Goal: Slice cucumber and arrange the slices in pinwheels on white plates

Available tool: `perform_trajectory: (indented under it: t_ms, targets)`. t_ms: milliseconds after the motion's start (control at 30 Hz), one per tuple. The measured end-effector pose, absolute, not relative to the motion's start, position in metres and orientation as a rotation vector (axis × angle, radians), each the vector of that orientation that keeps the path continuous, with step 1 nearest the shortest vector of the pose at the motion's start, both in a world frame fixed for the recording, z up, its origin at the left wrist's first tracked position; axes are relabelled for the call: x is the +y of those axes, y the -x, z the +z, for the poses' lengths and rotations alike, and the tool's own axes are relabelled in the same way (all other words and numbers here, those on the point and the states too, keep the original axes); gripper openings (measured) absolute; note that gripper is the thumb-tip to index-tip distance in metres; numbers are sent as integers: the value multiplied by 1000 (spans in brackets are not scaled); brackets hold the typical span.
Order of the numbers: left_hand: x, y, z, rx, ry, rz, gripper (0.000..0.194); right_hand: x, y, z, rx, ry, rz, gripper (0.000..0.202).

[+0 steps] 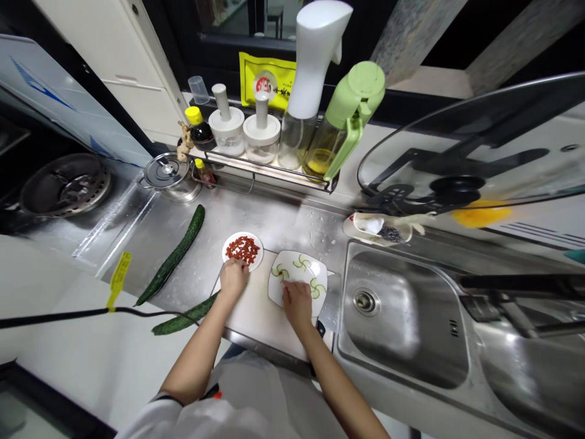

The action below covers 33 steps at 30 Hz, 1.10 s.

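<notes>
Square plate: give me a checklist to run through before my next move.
1. Square plate resting on the board: ok.
2. Red bits by the left hand: ok.
3. Red on every visible green swirl: not ok, only the left one shows any.
4. Swirl layout under the right hand: cannot tell, hidden.
5. Bit in right fingers: cannot tell.
6. Cucumbers clear of the square plate: ok.

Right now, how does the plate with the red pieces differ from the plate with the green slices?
The round plate looks smaller, while the squarish plate is larger, with rounded corners. The round plate holds small red pieces heaped loosely; the squarish plate has green slices set in separate curved groups. Both plates are white, and each has a hand at it: left hand at the round plate, right hand over the squarish plate.
</notes>
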<state>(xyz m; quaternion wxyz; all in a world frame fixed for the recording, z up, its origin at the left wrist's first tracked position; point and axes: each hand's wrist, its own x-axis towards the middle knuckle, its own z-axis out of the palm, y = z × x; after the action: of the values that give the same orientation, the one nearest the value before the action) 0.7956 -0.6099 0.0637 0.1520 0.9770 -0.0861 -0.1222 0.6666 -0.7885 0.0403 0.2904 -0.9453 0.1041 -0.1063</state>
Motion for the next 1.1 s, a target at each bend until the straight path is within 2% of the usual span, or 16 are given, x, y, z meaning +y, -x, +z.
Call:
perform_trajectory:
  t_ms: [300,700,1100]
  targets:
    - [-626,-774,80,-289,-2542,-205,17,-799,-661,42,326,2519,-319,28]
    - [-737,-786,65,-704,-2392,-395,16,-840,-673,41,430,2542,-404,31]
    - [-756,-789,51,-750,-2439,-444,16,-850,-685,33,474,2571,-381,37]
